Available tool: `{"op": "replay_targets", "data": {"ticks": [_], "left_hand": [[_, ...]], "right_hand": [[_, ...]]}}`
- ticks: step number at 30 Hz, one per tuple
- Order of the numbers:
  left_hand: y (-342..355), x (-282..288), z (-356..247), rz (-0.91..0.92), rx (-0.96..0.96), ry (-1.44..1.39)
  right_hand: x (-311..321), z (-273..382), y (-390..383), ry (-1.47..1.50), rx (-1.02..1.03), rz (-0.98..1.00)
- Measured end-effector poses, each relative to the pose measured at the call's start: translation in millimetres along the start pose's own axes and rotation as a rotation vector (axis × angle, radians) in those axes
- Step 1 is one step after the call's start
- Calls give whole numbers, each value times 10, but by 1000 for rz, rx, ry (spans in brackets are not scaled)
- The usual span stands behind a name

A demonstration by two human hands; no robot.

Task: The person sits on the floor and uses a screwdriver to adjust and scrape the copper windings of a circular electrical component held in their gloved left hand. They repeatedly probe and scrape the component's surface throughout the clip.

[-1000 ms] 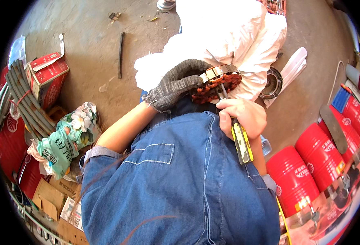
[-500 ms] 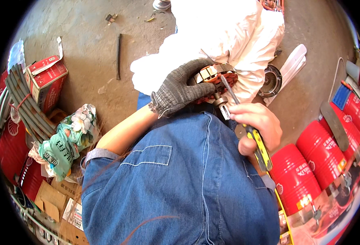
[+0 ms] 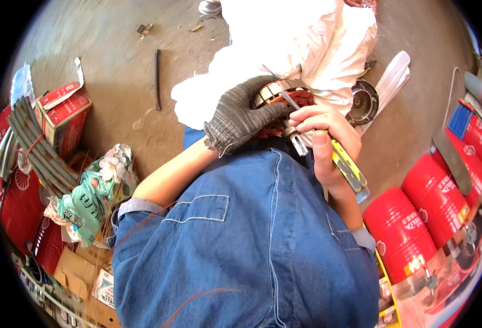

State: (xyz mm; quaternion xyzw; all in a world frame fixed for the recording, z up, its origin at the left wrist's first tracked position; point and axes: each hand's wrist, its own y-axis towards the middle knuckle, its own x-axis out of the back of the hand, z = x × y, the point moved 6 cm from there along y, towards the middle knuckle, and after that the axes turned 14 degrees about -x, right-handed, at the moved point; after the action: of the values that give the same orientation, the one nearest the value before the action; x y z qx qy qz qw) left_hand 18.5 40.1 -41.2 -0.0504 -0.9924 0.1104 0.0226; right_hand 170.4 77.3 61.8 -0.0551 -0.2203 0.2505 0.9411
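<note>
My left hand, in a dark grey knit glove, is wrapped round a motor stator with a segmented metal rim and red-orange windings. A short metal shaft sticks out of it toward me. My bare right hand grips a screwdriver with a yellow and black handle. Its fingers reach forward onto the blade, whose front part lies against the stator's windings; the tip's exact place is hard to make out. White cloth lies over my lap beneath the stator.
A round motor cover lies on the floor at the right, beside long white blades. Red drums stand at the lower right. At the left are a red box, bundled grey hoses and a green plastic bag.
My right hand has moved up and left, its fingers now farther forward on the screwdriver and close to the stator. The stator has shifted slightly up and left with my left hand.
</note>
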Motion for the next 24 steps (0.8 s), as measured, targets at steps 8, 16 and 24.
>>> {"op": "replay_targets", "data": {"ticks": [8,16,24], "left_hand": [[50,-22,-78,-18,22,60],[30,-10,-23,-15,-21,10],[25,-18,3,-35,-68,-16]], "right_hand": [[276,-120,-277,64,-20,-273],[320,-156,-309,61,169,-360],[377,-26,-366,172,264,-474]]}}
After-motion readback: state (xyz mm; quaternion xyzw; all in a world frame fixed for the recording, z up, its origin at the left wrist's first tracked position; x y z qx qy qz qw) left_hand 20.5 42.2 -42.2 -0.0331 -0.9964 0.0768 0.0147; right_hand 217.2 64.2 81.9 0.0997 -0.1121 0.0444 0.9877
